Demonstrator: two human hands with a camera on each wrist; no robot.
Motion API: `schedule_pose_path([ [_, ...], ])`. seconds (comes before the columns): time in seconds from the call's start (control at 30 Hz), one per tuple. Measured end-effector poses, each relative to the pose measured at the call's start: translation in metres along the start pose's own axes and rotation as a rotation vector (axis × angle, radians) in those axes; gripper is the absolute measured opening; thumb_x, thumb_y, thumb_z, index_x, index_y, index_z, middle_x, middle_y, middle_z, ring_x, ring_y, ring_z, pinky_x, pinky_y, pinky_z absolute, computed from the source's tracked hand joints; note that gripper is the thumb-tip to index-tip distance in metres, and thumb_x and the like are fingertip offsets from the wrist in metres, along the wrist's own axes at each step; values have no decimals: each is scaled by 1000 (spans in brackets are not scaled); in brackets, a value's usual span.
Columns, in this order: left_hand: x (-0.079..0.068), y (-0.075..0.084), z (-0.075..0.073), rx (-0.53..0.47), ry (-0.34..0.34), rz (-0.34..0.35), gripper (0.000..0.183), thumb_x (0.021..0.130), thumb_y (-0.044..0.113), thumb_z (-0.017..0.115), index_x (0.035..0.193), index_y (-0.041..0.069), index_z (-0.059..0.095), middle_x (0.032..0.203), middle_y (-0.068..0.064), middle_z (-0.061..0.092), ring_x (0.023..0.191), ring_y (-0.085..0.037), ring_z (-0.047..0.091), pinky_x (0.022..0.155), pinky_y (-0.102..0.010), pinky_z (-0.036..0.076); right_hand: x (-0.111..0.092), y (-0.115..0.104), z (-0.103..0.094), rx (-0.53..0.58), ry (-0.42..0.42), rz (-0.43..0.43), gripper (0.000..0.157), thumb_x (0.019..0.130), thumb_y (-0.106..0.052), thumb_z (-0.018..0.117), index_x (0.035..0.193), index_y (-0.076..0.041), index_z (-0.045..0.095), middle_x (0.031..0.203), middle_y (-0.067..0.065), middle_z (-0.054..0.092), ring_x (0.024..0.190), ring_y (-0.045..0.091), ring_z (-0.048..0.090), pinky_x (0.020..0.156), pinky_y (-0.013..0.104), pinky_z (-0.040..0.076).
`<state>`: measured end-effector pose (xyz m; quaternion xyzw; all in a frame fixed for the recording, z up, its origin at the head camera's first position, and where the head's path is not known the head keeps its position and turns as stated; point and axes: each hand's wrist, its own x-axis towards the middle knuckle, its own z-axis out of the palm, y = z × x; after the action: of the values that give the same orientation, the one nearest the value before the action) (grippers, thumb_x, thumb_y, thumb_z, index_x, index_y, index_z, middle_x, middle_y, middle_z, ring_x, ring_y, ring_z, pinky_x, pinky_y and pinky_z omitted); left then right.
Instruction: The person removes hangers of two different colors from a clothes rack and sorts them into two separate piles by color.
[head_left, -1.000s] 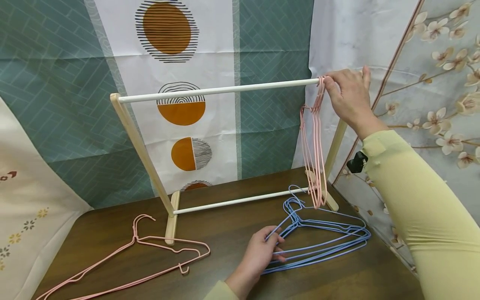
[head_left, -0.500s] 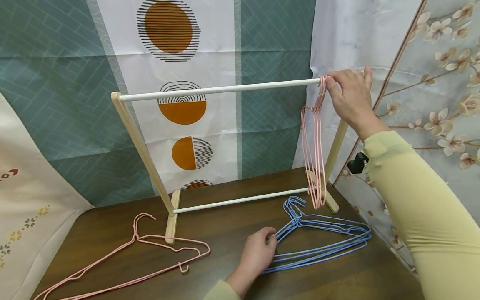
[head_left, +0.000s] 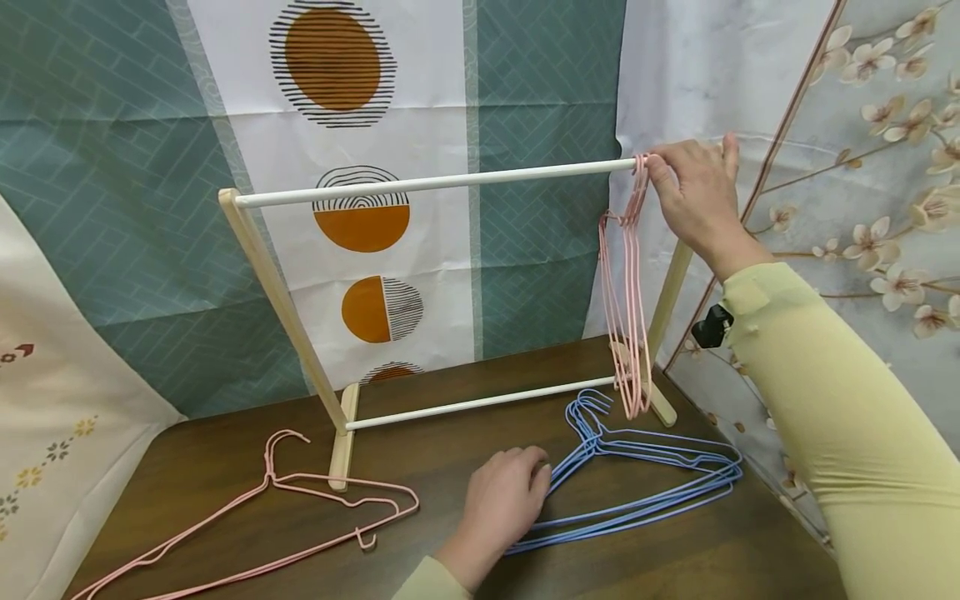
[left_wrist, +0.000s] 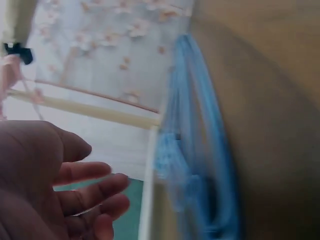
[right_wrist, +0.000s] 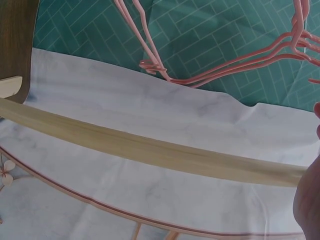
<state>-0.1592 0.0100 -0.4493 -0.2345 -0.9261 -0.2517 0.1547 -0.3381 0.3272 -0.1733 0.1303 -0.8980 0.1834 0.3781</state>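
Note:
Over the table's front middle, my left hand [head_left: 498, 508] is beside a stack of blue wire hangers [head_left: 592, 442] lying flat. In the left wrist view its fingers [left_wrist: 92, 195] are loosely bent with nothing between them, and the blue hangers show blurred beside them. My right hand [head_left: 697, 183] grips the top right corner of a clothes rack [head_left: 435, 182], thumb in front. Several pink hangers [head_left: 637, 196] hang from the white rod right against that thumb. Only an edge of the right hand shows in the right wrist view, at the rack's wooden post [right_wrist: 150, 150].
Pink hangers [head_left: 272, 475] lie on the wooden table [head_left: 442, 533] at front left, one with a small hook at its lower bar. The rack's lower white rod [head_left: 480, 403] crosses behind the blue stack. Patterned cloths [head_left: 547, 250] stand at the back and sides.
My left hand has lowered a blue hanger onto the stack, let it go and drawn back slightly left. The right hand stays at the rack's corner.

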Motion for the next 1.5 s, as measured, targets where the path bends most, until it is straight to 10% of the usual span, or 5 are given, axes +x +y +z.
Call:
schedule_pose_path([
  [0.37, 60, 49, -61, -592, -48, -23, 48, 116, 41, 57, 160, 21, 57, 161, 0, 55, 142, -21, 56, 112, -47, 54, 0, 0, -2, 2, -8, 3, 55, 120, -42, 36, 144, -5, 68, 147, 22, 64, 149, 46, 45, 131, 41, -17],
  [0.77, 100, 102, -60, -961, -12, -163, 62, 114, 46, 57, 168, 19, 44, 172, -2, 38, 157, -25, 40, 125, -54, 39, -2, 1, -4, -1, -23, -5, 56, 120, -39, 31, 149, -8, 67, 148, 20, 65, 148, 44, 47, 132, 41, -15],
  [1.5, 116, 128, -46, -1061, 59, -278, 48, 108, 31, 66, 152, 11, 64, 173, -11, 37, 157, -34, 40, 127, -51, 37, -1, 2, -3, -22, -8, -7, 55, 120, -40, 33, 148, -7, 67, 149, 21, 65, 147, 46, 48, 133, 46, -12],
])
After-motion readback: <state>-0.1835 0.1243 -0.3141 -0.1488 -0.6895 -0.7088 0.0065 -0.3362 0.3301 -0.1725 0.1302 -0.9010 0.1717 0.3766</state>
